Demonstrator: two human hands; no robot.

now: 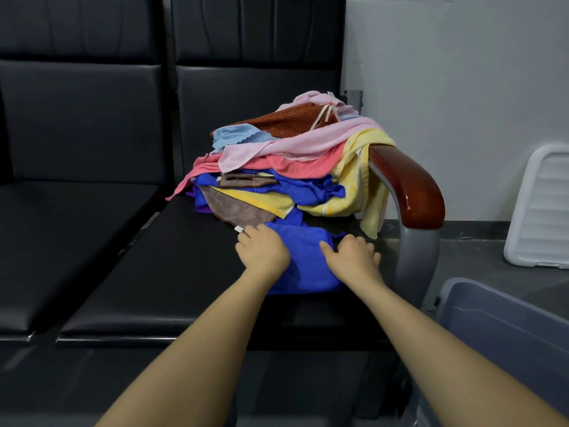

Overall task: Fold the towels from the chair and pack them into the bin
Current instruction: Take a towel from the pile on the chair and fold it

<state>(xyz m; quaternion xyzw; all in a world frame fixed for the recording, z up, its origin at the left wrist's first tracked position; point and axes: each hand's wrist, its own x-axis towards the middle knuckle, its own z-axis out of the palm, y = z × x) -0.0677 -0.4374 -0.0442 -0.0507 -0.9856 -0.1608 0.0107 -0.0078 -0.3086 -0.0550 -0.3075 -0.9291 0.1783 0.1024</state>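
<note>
Head view: blue towel [303, 260] flat on chair seat [172, 266], left hand [261, 249] and right hand [354, 257] pressing it, fingers loosely curled. Towel pile [286, 167] unfolded behind. Bin [505, 328] beside chair; contents not visible. Early stage.

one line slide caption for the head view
Both hands, left and right, press a blue towel flat on the chair seat, before the towel pile.

Towel pile [286, 167] blocks my twelve o'clock, armrest [409, 186] my two; black seat [172, 272] at nine lies open.
</note>
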